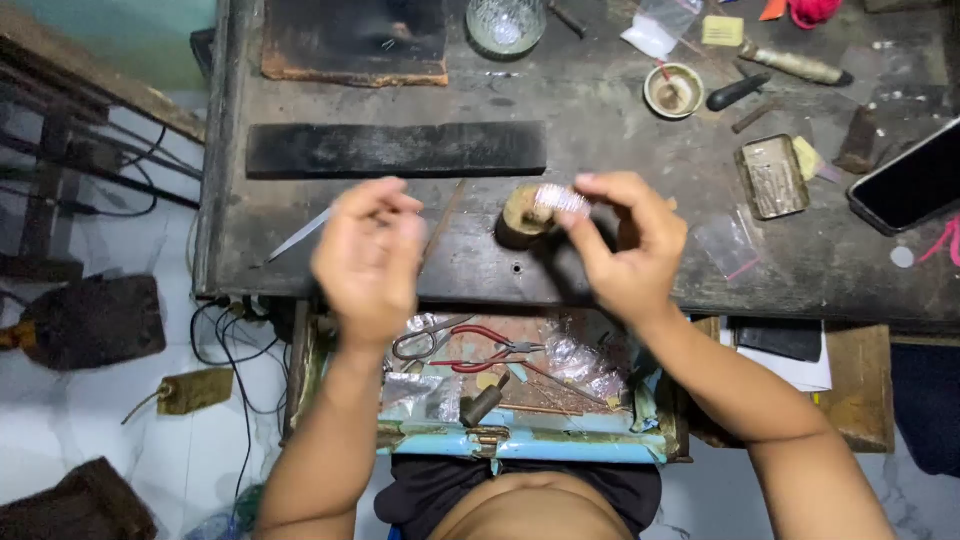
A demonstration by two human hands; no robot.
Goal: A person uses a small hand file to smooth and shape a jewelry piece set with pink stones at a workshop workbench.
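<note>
Silver piece: a small, pale, glittering mesh-like piece, held just above the round wooden block and overlapping its upper right edge in the view; whether it touches the block cannot be told.
Long axis: runs roughly left to right, tilted slightly down toward the right.
Direction from fingers: its right end lies at the fingertips of the right hand; its left end points toward the left hand.
Nearer hand: the right, in contact; the left is apart from it, on the far side of the block.
Right hand fingers: thumb and forefinger pressed together on the right end of the piece, the other fingers curled loosely behind.
Right hand pose: raised off the bench, back of the hand toward the camera, wrist bent, forearm coming in from the lower right.
Left hand: left of the block, blurred; fingers bunched with tips drawn near each other; what they pinch, if anything, cannot be told.
Left hand pose: raised, back of hand to the camera, forearm rising from below.
Workbench: dark, worn top carrying the block near its front edge.
Black bar: long flat slab behind and left of the block.
Drawer: open tray below the block, holding red-handled pliers.
</note>
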